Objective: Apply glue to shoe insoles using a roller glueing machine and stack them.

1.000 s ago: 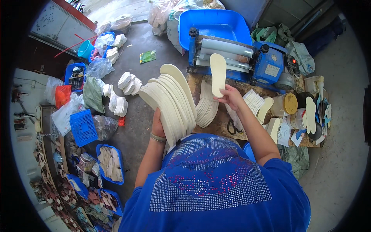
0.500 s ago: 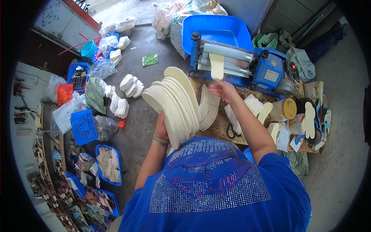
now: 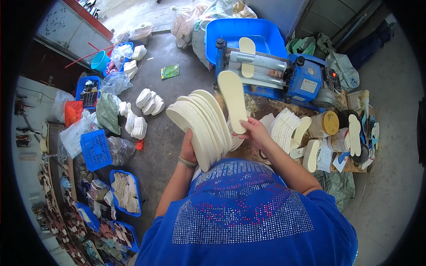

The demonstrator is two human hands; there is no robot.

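Cream-white insole (image 3: 233, 101); cream insole stack (image 3: 202, 126); blue roller machine (image 3: 284, 73); blue sequinned shirt (image 3: 248, 213); yellow lid (image 3: 330, 123).

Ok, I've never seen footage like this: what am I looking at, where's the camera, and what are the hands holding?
The camera sits on a person's head, looking down through a fisheye lens, so edges bend. The left hand props a fanned stack of white insoles. The right hand holds a single insole upright. Ahead stands a blue roller machine with another insole lying across its rollers. More insoles and a yellow-lidded jar lie on the workbench.
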